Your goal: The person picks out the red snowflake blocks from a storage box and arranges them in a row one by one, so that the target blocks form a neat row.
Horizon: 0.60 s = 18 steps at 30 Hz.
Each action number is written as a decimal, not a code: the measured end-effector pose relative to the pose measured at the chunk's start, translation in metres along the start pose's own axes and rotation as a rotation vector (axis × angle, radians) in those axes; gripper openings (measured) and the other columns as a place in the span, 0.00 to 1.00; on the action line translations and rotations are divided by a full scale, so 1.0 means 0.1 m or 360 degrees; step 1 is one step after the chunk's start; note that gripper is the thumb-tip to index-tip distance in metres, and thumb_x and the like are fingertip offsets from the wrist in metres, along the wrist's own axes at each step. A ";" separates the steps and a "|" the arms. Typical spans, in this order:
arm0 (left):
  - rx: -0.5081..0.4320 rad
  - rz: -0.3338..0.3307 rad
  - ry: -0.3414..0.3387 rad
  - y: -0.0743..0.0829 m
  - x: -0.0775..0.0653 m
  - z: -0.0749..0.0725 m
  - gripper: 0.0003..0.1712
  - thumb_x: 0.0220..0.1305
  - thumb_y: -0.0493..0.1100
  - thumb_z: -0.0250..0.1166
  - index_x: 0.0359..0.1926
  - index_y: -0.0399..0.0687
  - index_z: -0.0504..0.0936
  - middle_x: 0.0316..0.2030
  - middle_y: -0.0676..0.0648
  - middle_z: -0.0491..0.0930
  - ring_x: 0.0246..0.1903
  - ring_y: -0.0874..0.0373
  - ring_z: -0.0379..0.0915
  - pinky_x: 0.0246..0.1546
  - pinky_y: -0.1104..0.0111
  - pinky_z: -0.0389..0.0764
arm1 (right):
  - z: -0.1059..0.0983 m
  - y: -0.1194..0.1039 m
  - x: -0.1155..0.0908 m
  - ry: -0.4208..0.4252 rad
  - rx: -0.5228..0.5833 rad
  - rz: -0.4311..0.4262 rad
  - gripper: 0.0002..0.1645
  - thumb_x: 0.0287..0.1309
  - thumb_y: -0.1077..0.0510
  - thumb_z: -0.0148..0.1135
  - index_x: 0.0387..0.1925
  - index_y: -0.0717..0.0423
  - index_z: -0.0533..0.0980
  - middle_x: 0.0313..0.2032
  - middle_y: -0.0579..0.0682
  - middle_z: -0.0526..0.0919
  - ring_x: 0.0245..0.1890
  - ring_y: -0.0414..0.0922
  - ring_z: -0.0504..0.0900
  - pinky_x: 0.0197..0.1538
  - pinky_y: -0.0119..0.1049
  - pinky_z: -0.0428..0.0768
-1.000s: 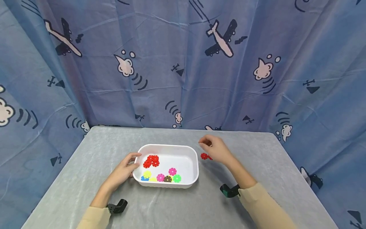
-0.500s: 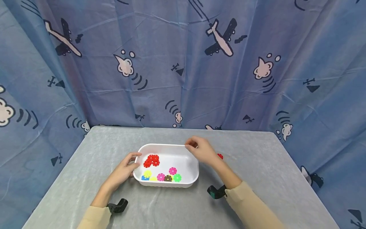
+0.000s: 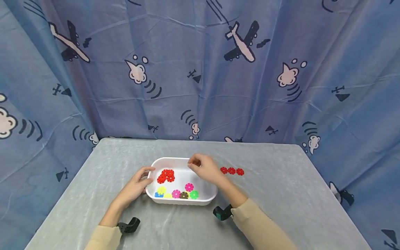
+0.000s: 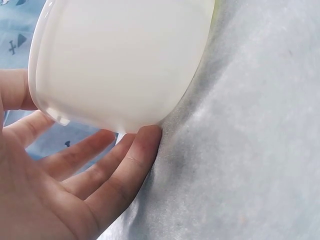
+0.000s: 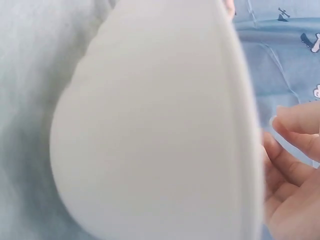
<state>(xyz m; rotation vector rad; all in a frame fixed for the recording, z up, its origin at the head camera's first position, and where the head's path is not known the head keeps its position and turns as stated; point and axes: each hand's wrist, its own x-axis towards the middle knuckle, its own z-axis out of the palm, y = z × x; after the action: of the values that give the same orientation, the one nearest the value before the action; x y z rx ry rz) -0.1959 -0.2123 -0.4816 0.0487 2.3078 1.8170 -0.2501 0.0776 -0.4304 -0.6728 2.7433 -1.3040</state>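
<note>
A white plastic tray [image 3: 204,199] stands on the table, with my left hand [image 3: 135,185] holding its left end. In the left wrist view, fingertips press the tray's outer wall [image 4: 125,65]. Over the tray's right part hovers my right hand [image 3: 206,169], fingers loosely bent. Its thumb and index fingertips are apart in the right wrist view, with nothing seen between them. Several red notched plastic discs [image 3: 165,176] lie overlapped at the tray's left. Right of the tray, red discs [image 3: 231,171] form a short row of three on the table.
Along the tray's near side lie yellow [image 3: 161,190], blue [image 3: 158,195], pink [image 3: 176,193], brown [image 3: 183,195] and green discs [image 3: 194,194]. A grey cloth covers the table [image 3: 281,194]. Behind it hangs a blue curtain [image 3: 175,114] printed with planes.
My right hand has moved left, from above the red row to over the tray, uncovering all three discs of that row. The left hand and tray have stayed put.
</note>
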 end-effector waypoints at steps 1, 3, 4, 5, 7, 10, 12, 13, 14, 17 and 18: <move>0.0001 0.0003 -0.0006 0.00 0.00 0.00 0.24 0.76 0.37 0.54 0.70 0.44 0.66 0.65 0.32 0.65 0.52 0.45 0.77 0.40 0.64 0.83 | 0.03 0.00 0.01 -0.0013 -0.0001 0.0002 0.03 0.66 0.60 0.65 0.40 0.55 0.82 0.31 0.45 0.79 0.35 0.43 0.75 0.40 0.36 0.76; -0.0001 0.0000 -0.0001 0.01 -0.01 0.00 0.24 0.76 0.37 0.54 0.70 0.45 0.66 0.66 0.32 0.65 0.51 0.45 0.77 0.39 0.64 0.83 | 0.09 -0.01 0.04 -0.0040 -0.0009 0.0012 0.04 0.67 0.59 0.65 0.40 0.54 0.82 0.32 0.44 0.79 0.35 0.43 0.75 0.41 0.36 0.76; 0.0000 0.0005 0.0000 0.01 -0.01 0.00 0.25 0.76 0.37 0.54 0.70 0.44 0.66 0.66 0.32 0.65 0.51 0.45 0.77 0.39 0.64 0.83 | 0.11 -0.01 0.05 -0.0055 -0.0012 0.0021 0.04 0.67 0.58 0.65 0.41 0.54 0.82 0.32 0.44 0.79 0.36 0.43 0.75 0.41 0.36 0.76; 0.0000 0.0011 -0.0001 0.01 -0.01 0.00 0.25 0.76 0.37 0.54 0.70 0.44 0.66 0.66 0.31 0.65 0.51 0.45 0.77 0.39 0.64 0.83 | 0.14 -0.02 0.06 -0.0068 -0.0019 0.0027 0.05 0.67 0.58 0.65 0.41 0.54 0.82 0.32 0.44 0.80 0.36 0.43 0.75 0.41 0.35 0.76; -0.0004 0.0020 -0.0006 0.01 -0.02 0.00 0.25 0.75 0.38 0.55 0.71 0.43 0.65 0.66 0.31 0.65 0.51 0.44 0.77 0.39 0.64 0.83 | 0.19 -0.03 0.09 -0.0093 -0.0026 0.0028 0.05 0.67 0.58 0.64 0.41 0.54 0.82 0.33 0.44 0.79 0.36 0.43 0.75 0.42 0.35 0.76; -0.0017 0.0027 -0.0008 0.01 -0.03 0.00 0.26 0.75 0.38 0.55 0.71 0.43 0.65 0.66 0.31 0.65 0.52 0.44 0.77 0.39 0.63 0.83 | 0.26 -0.03 0.13 -0.0122 -0.0032 0.0029 0.05 0.67 0.58 0.65 0.41 0.54 0.82 0.32 0.44 0.79 0.36 0.43 0.75 0.42 0.35 0.77; -0.0024 0.0027 -0.0009 0.01 -0.02 0.00 0.26 0.75 0.38 0.55 0.71 0.43 0.65 0.66 0.31 0.65 0.52 0.44 0.77 0.39 0.63 0.83 | 0.30 -0.04 0.15 -0.0141 -0.0026 0.0023 0.05 0.67 0.58 0.65 0.41 0.54 0.81 0.32 0.45 0.79 0.36 0.43 0.75 0.41 0.34 0.77; -0.0022 0.0028 -0.0009 0.00 -0.02 0.00 0.26 0.75 0.38 0.55 0.71 0.43 0.65 0.66 0.31 0.65 0.52 0.44 0.77 0.39 0.64 0.83 | 0.33 -0.04 0.16 -0.0151 -0.0025 0.0016 0.05 0.67 0.58 0.65 0.41 0.54 0.81 0.32 0.45 0.79 0.36 0.43 0.75 0.41 0.34 0.77; -0.0022 0.0026 -0.0006 0.00 -0.02 0.00 0.26 0.75 0.38 0.56 0.71 0.43 0.65 0.66 0.31 0.65 0.52 0.44 0.77 0.38 0.64 0.83 | 0.35 -0.04 0.17 -0.0163 -0.0026 0.0017 0.05 0.67 0.57 0.65 0.40 0.54 0.81 0.32 0.45 0.79 0.35 0.43 0.75 0.41 0.34 0.76; -0.0008 0.0020 0.0004 0.00 -0.01 0.00 0.26 0.75 0.38 0.56 0.71 0.43 0.65 0.66 0.31 0.65 0.51 0.45 0.77 0.38 0.64 0.83 | 0.41 -0.04 0.20 -0.0197 -0.0024 0.0011 0.05 0.66 0.57 0.65 0.40 0.54 0.81 0.32 0.44 0.79 0.35 0.42 0.75 0.40 0.34 0.75; -0.0004 0.0018 0.0005 0.00 -0.01 0.00 0.26 0.75 0.39 0.56 0.71 0.44 0.66 0.66 0.31 0.65 0.51 0.45 0.77 0.38 0.64 0.83 | 0.43 -0.04 0.21 -0.0203 -0.0031 0.0009 0.05 0.66 0.57 0.65 0.39 0.54 0.81 0.31 0.44 0.79 0.35 0.42 0.75 0.40 0.34 0.75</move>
<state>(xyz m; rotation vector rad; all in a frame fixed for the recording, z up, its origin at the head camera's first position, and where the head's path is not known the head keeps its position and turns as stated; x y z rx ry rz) -0.1952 -0.2126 -0.4814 0.0585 2.3120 1.8267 -0.2584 0.0354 -0.4520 -0.7226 2.6577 -1.1902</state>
